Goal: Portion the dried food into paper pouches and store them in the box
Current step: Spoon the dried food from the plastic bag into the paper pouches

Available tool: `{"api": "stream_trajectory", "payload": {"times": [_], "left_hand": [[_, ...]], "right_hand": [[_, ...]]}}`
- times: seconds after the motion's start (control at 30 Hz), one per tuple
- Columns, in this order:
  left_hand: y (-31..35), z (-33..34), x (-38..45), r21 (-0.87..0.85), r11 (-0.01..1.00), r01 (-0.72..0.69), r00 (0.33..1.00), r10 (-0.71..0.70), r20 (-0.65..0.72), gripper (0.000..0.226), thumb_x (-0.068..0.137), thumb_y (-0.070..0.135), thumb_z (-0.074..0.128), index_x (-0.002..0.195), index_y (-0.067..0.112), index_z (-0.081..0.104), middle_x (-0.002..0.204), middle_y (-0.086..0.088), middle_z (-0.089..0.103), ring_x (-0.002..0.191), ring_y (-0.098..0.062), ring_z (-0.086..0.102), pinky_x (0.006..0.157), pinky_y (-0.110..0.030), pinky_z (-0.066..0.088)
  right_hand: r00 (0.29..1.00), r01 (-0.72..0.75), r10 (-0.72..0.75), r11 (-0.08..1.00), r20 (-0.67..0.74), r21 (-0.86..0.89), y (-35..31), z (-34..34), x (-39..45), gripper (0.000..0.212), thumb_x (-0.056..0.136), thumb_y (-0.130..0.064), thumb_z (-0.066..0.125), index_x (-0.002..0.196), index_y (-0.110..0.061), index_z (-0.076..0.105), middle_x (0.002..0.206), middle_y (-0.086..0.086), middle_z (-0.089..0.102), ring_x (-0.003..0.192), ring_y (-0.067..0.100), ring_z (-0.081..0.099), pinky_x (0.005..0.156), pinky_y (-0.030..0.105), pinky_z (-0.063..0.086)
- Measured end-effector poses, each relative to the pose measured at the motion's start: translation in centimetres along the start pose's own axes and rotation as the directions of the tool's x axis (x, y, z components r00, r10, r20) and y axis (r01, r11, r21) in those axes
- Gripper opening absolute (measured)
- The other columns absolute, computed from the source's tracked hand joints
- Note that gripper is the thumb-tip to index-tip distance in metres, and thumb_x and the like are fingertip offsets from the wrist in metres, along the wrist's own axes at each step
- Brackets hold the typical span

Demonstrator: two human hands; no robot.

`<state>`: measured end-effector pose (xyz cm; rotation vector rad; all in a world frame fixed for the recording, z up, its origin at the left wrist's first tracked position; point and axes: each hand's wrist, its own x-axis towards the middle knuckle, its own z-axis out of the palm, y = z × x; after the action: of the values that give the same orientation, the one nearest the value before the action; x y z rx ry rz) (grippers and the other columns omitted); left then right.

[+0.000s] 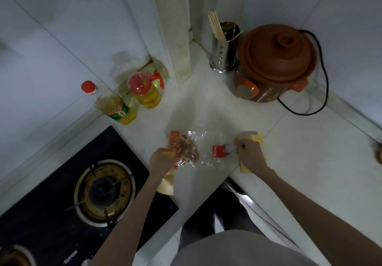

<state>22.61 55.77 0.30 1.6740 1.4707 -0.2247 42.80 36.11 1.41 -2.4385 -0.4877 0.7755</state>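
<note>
Early stage, judged: dried food (187,149) is mostly left in the clear bag (203,152) on the desk (289,162). A paper pouch (166,180) is gripped by the left hand (162,160). The bag's end is pinched by the right hand (251,154), over spare pouches (257,141). No box is seen.

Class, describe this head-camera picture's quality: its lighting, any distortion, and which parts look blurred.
Head view: dim, bluish light; wide-angle bending curves the wall edges and counter; the clear bag of dried food glints and smears; both hands, left hand and right hand, look soft; the clay pot reads fairly sharp.
</note>
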Motion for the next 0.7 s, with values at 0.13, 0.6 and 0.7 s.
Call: {"api": "stream_trajectory", "payload": {"times": [0.13, 0.6, 0.7], "left_hand": [[0.2, 1.0, 1.6, -0.025, 1.000, 0.003, 1.000, -0.003, 0.018, 0.065, 0.066, 0.044, 0.084, 0.118, 0.013, 0.060, 0.106, -0.003, 0.064, 0.104, -0.021, 0.062, 0.088, -0.032, 0.051], [1.8, 2.7, 3.2, -0.518, 0.845, 0.135, 0.989, -0.081, 0.125, 0.033, 0.070, 0.013, 0.071, 0.101, 0.017, 0.063, 0.086, -0.002, 0.066, 0.075, -0.015, 0.063, 0.057, -0.026, 0.051], [1.1, 1.8, 2.5, -0.577, 0.814, -0.066, 0.991, 0.119, 0.055, 0.035, 0.063, 0.014, 0.075, 0.097, 0.021, 0.068, 0.081, 0.007, 0.072, 0.071, -0.007, 0.069, 0.054, -0.017, 0.051]], "right_hand": [[1.000, -0.031, 0.031, 0.995, 0.006, 0.096, 0.1, 1.6, 0.8, 0.037, 0.094, -0.014, 0.051, 0.068, 0.009, 0.062, 0.066, 0.025, 0.063, 0.056, 0.019, 0.048, 0.050, 0.022, 0.031], [0.998, 0.044, -0.056, 0.956, 0.030, 0.291, -2.9, 2.4, 1.4, 0.029, 0.095, -0.024, 0.050, 0.073, -0.017, 0.067, 0.060, -0.009, 0.060, 0.051, 0.003, 0.047, 0.046, 0.012, 0.033], [0.993, 0.119, -0.101, 0.926, -0.068, 0.358, -3.2, 1.4, 1.3, 0.037, 0.097, -0.027, 0.049, 0.062, -0.023, 0.058, 0.050, -0.012, 0.053, 0.043, -0.001, 0.043, 0.045, 0.012, 0.031]]}}
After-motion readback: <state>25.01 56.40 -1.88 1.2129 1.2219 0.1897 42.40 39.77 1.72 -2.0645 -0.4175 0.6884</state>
